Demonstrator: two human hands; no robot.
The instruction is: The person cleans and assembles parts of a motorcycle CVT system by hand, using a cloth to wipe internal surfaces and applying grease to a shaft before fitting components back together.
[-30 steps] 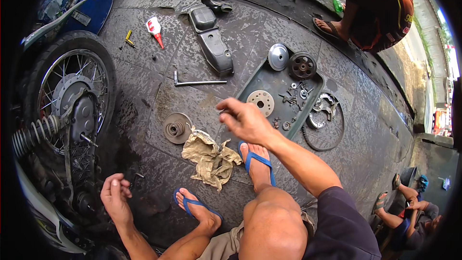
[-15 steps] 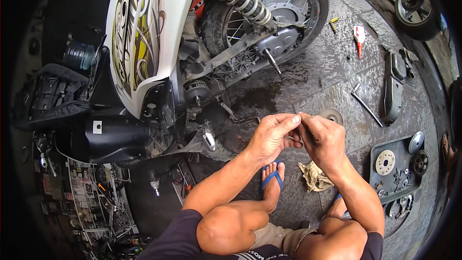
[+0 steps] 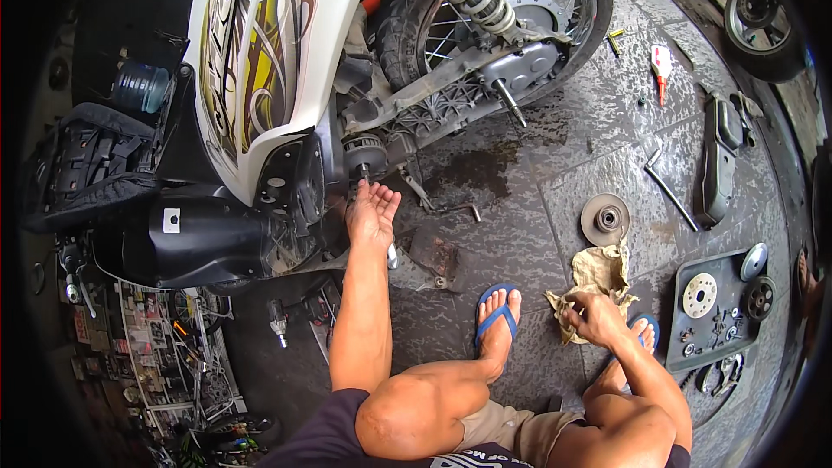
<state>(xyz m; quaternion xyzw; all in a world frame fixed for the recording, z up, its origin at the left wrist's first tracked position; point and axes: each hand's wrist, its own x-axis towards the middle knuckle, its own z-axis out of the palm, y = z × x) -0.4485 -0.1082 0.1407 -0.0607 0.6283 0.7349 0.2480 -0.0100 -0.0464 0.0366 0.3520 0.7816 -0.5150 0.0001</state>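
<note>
My left hand (image 3: pixel 373 218) reaches to the scooter's engine, palm up, with its thumb and a fingertip closed at the tip of a metal shaft (image 3: pixel 365 172) that sticks out of a round pulley part (image 3: pixel 362 149). Whether a small piece is between those fingers is hidden. On the right, my right hand (image 3: pixel 598 319) is bent over a crumpled beige rag (image 3: pixel 600 267), its curled fingers gripping the cloth. Just beyond the rag lies a round metal pulley disc (image 3: pixel 605 219) with a hub in its middle.
The scooter (image 3: pixel 295 52) with its rear wheel (image 3: pixel 598 26) fills the upper left. At right are a grey parts tray (image 3: pixel 712 348), a long black cover (image 3: pixel 717 165), a metal bar (image 3: pixel 670 197) and a white bottle with a red nozzle (image 3: pixel 661 69). An L-shaped tool (image 3: pixel 464 210) lies near the engine.
My hands, held together in the middle before, have parted: the left went to the engine shaft, the right down to the rag. The rag now spreads toward the disc, and the view has shifted slightly.
</note>
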